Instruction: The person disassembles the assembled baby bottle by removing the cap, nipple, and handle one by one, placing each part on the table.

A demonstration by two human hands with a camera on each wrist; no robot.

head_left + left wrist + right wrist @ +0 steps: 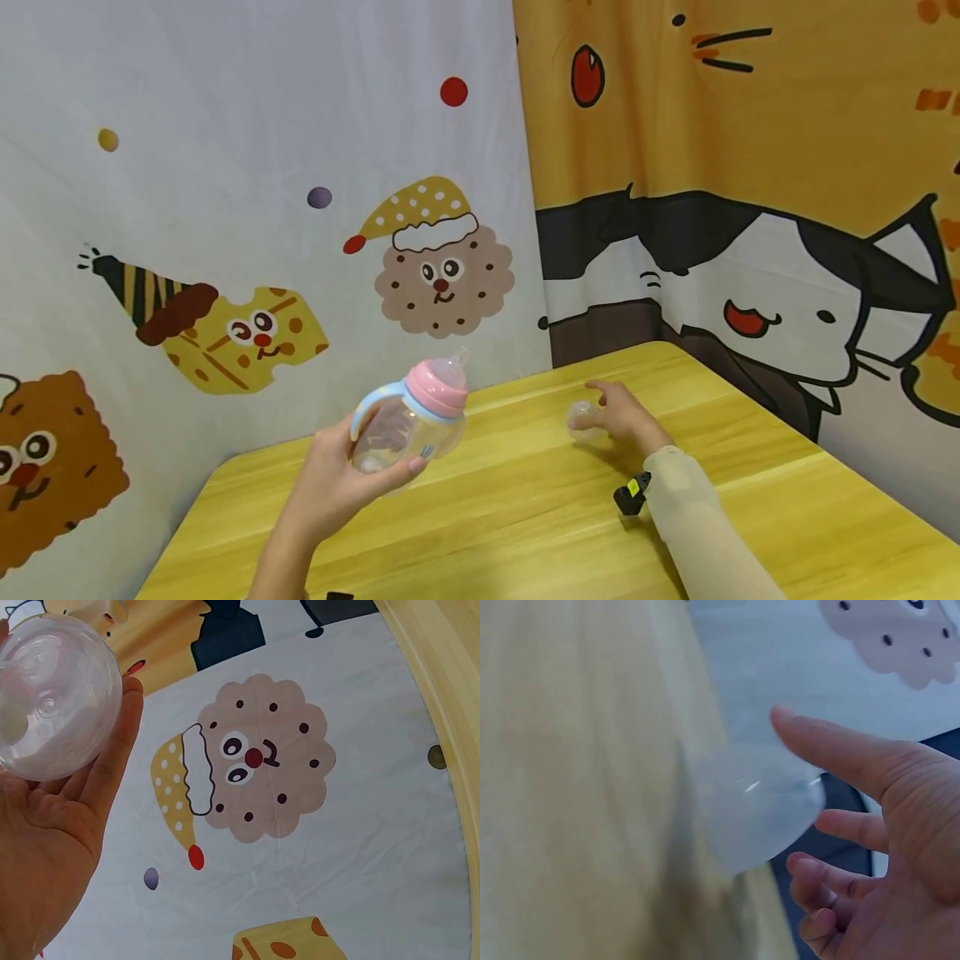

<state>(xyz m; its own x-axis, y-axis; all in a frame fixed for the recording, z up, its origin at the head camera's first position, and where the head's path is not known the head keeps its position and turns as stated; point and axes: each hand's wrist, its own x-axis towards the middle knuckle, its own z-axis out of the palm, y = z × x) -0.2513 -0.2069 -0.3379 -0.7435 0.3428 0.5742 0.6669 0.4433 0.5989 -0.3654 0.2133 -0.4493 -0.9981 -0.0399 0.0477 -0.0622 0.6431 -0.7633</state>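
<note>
A clear baby bottle (pixel 386 437) with a pink collar, a clear teat and a blue-and-yellow handle is held tilted above the table by my left hand (pixel 341 479). The thumb lies along its front; the other fingers are mostly hidden behind. Its round base (pixel 56 705) faces the camera in the left wrist view. On the table stands a translucent domed cap (pixel 754 810), also visible as a small clear dome (pixel 582 419) in the head view. My right hand (pixel 624 417) is beside the cap, thumb and fingers spread around its near side; contact is unclear.
The light wooden table (pixel 495 533) has a rounded far corner. Behind it hangs a white curtain (pixel 247 100) with cartoon prints, meeting an orange one (pixel 660 133) with cats. A small black device (pixel 632 496) sits at the right wrist.
</note>
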